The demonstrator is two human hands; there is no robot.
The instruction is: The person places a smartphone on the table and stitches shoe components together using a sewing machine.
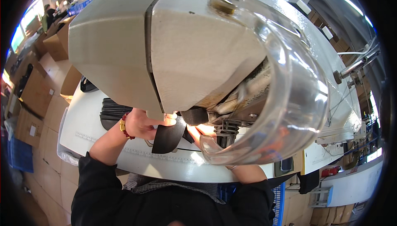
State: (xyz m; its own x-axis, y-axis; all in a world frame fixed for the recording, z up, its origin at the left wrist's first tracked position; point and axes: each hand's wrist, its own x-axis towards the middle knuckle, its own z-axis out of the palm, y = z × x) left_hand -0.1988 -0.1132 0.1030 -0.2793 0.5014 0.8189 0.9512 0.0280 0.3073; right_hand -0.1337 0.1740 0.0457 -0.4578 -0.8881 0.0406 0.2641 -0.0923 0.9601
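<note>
A large grey sewing machine head (194, 39) fills the upper view, with a clear plastic guard (289, 114) curving around its needle area. Under it, my left hand (144, 124), with a red bead bracelet on the wrist, pinches a black curved piece of material (169, 137) on the white machine table (95, 131). My right hand (202, 133) is partly hidden behind the guard, its fingers touching the same black piece close to the presser foot (223, 131).
A stack of black pieces (112, 112) lies on the table left of my left hand. Cardboard boxes (37, 89) stand on the floor at left. Thread guides and rods (355, 68) stick out at right. A blue crate (20, 155) sits at lower left.
</note>
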